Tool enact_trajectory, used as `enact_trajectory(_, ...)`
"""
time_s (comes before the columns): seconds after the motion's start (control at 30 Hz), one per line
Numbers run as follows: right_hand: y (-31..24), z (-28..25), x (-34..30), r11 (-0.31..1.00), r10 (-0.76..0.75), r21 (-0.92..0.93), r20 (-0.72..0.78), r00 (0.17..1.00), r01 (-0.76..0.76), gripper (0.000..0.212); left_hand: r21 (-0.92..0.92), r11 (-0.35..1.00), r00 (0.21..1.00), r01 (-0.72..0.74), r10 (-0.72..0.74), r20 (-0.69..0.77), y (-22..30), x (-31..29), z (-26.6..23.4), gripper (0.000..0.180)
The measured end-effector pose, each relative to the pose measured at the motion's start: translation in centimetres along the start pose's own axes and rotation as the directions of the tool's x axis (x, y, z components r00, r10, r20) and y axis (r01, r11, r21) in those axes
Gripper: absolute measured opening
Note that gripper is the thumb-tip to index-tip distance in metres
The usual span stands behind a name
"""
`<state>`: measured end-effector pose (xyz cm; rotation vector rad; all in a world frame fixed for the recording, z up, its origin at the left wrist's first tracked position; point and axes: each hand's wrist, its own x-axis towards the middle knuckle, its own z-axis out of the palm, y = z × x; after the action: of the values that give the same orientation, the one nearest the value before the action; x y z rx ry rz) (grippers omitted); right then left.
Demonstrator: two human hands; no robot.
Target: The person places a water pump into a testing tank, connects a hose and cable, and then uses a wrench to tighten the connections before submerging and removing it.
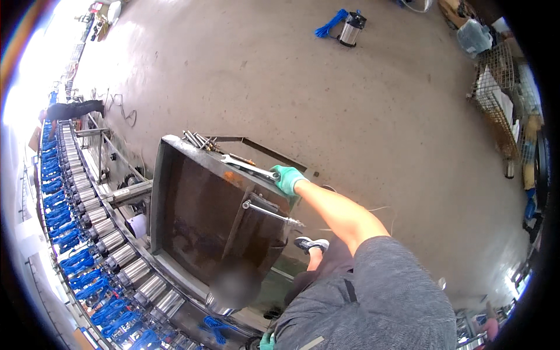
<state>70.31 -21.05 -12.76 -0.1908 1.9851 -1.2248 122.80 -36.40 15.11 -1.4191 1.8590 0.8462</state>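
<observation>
My right hand point(287, 180), in a green glove, reaches out and is closed on the near end of a long steel combination wrench point(248, 166). The wrench lies along the raised edge of a dark metal workbench point(192, 201), its open jaw pointing away from me. A long-handled socket wrench point(265, 213) rests inside, on the bench's rusty surface. My left hand point(268, 341), also green-gloved, shows only in part at the lower edge, beside something dark; its fingers are hidden. A steel cylinder point(220, 303) stands at the bench's near corner, partly covered by a blurred patch.
Several rod-like tools point(201, 141) lie on the bench's far edge. Along the left runs a roller conveyor point(122, 255) beside many steel pumps with blue cable coils point(108, 312). Another person point(76, 110) is far left. A pump point(352, 29) stands on the floor; a wire cage point(496, 96) is right.
</observation>
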Motion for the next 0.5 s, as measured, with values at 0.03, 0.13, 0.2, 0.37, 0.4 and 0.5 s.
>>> enact_trajectory(0.03, -0.3, -0.1, 0.1, 0.999, 0.031, -0.038, 0.024, 0.999, -0.03, 0.05, -0.005, 1.0, 1.0, -0.018, 0.018, -0.004, -0.5, -0.4, -0.1, 0.032)
enact_trajectory(0.13, -0.6, -0.6, 0.0, 0.998, 0.056, -0.006, 0.033, 0.998, -0.056, 0.064, -0.034, 0.998, 0.998, -0.052, 0.051, -0.019, -2.2, -1.5, -0.5, 0.031)
enact_trajectory(0.2, -0.4, -1.0, -0.2, 0.994, 0.1, -0.059, 0.065, 0.993, -0.096, 0.082, -0.071, 0.992, 0.994, -0.103, 0.1, -0.045, -3.4, -2.6, -0.6, 0.031)
enact_trajectory(0.37, 0.0, -3.0, -1.7, 0.993, 0.071, 0.078, 0.208, 0.976, -0.088, 0.069, -0.084, 0.992, 0.985, -0.099, 0.086, -0.149, -5.7, -4.0, -1.1, 0.035)
enact_trajectory(0.4, -0.4, -3.0, -2.6, 0.999, 0.046, 0.003, 0.016, 0.999, -0.046, 0.059, -0.055, 0.958, 0.932, -0.281, 0.259, -0.253, -6.3, -4.3, -1.4, 0.037)
enact_trajectory(0.5, -3.8, -4.9, -6.0, 0.999, -0.031, 0.0, -0.388, 0.921, 0.034, 0.035, -0.3, 0.927, 0.939, -0.224, 0.122, -0.322, -8.4, -4.2, -2.3, 0.039)
